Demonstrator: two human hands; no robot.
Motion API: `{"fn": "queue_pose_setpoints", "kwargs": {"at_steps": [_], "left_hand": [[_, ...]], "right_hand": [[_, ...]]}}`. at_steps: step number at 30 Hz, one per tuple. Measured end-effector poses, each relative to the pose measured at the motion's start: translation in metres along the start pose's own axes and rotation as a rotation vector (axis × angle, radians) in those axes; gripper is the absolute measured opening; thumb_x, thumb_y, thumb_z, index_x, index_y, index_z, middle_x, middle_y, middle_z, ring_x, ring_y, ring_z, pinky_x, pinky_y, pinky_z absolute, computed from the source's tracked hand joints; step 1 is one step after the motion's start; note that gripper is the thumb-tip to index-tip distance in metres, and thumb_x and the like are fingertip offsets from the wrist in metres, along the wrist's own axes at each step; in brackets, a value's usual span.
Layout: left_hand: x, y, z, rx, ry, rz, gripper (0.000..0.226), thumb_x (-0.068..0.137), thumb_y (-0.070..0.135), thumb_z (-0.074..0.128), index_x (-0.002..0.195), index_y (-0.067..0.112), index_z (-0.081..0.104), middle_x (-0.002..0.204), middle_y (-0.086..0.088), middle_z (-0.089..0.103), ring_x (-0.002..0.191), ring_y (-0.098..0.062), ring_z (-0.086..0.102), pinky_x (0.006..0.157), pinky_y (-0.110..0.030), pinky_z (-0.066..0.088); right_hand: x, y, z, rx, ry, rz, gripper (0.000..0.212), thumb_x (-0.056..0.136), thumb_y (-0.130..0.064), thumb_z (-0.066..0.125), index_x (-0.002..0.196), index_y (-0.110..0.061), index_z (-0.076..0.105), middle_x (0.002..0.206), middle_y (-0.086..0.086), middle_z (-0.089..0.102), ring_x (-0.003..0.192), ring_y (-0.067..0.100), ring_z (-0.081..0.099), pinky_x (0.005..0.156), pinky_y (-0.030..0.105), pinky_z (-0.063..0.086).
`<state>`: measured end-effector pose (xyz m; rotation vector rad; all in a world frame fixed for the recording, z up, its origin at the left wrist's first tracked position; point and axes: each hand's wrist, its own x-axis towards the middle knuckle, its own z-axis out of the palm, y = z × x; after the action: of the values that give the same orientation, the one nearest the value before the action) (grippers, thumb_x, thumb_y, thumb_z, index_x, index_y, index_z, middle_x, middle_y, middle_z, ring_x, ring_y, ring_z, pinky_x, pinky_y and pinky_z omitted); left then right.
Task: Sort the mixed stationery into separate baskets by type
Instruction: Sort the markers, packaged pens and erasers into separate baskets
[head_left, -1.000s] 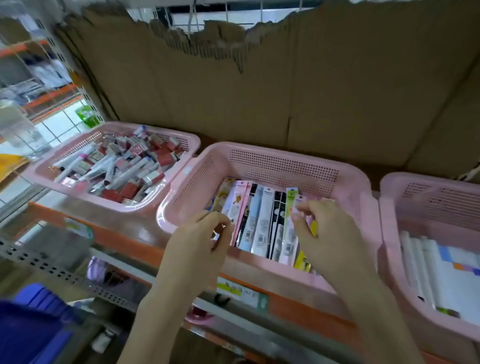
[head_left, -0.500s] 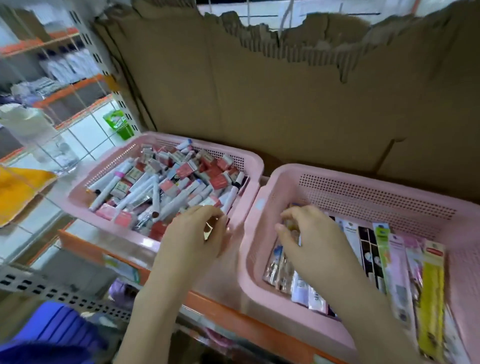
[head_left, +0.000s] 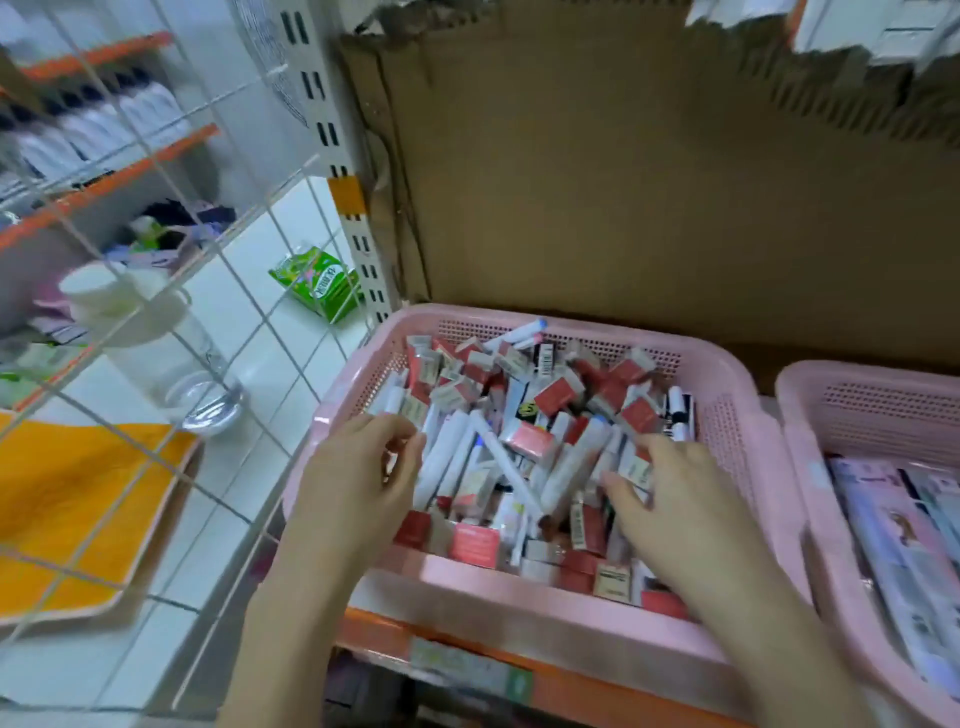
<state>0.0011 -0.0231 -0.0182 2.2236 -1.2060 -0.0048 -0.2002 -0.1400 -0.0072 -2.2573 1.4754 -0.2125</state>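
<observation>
Pink basket (head_left: 722, 379) sits on the orange-edged shelf (head_left: 379, 631), filled with a loose heap of white tube-shaped pens or markers (head_left: 452, 457) and small red-and-white boxes (head_left: 556, 395), all mixed together. Both hands are over this basket. Left hand (head_left: 358, 478) is at the near left corner, over the rim, fingers curled inward with fingertips (head_left: 413, 441) close to the thumb at the edge of the heap; whether anything is pinched between them cannot be told, as the frame is blurred there. Right hand (head_left: 675, 499) lies on the right part of the heap, fingers spread and fairly straight, resting on the boxes and tubes; nothing is seen clamped in it. The two hands are well apart, with the middle of the heap between them. A second pink basket (head_left: 795, 415) stands just beside the first on the right, holding flat long packets (head_left: 904, 535) laid side by side. Torn brown cardboard (head_left: 649, 197) lines the back of the shelf. To the left, a white wire grid (head_left: 171, 332) stands in front of a tiled floor, with a green carton (head_left: 317, 283) on the floor and an orange-yellow cloth (head_left: 67, 493) at lower left.
</observation>
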Motion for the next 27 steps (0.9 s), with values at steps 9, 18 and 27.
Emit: {"fn": "queue_pose_setpoints", "kwargs": {"at_steps": [9,18,27], "left_hand": [[0.035,-0.001,0.021,-0.076,-0.188,0.092,0.023,0.090,0.027,0.058,0.107,0.013,0.065,0.101,0.002,0.051,0.101,-0.019,0.051,0.083,-0.025,0.037],[0.031,0.009,0.028,0.275,-0.402,-0.032,0.060,0.091,0.056,0.041,0.142,0.028,0.026,0.150,-0.015,0.014,0.138,-0.033,0.010,0.111,-0.043,0.015],[0.030,0.020,0.019,0.201,-0.395,-0.136,0.051,0.093,0.040,0.049,0.134,0.017,0.028,0.138,-0.021,0.026,0.127,-0.037,0.025,0.102,-0.042,0.028]], "right_hand": [[0.014,-0.024,0.012,0.003,-0.036,0.211,0.050,0.091,-0.047,0.049,0.134,-0.026,0.034,0.137,0.011,0.041,0.126,0.031,0.038,0.104,0.047,0.036],[0.020,-0.038,0.019,-0.035,-0.153,0.276,0.089,0.080,-0.072,0.043,0.146,-0.023,0.011,0.147,0.015,0.021,0.136,0.035,0.020,0.107,0.048,0.028],[0.025,-0.035,0.024,0.010,-0.096,0.308,0.084,0.083,-0.049,0.061,0.145,-0.014,0.017,0.142,0.020,0.025,0.132,0.037,0.029,0.104,0.044,0.033]]}}
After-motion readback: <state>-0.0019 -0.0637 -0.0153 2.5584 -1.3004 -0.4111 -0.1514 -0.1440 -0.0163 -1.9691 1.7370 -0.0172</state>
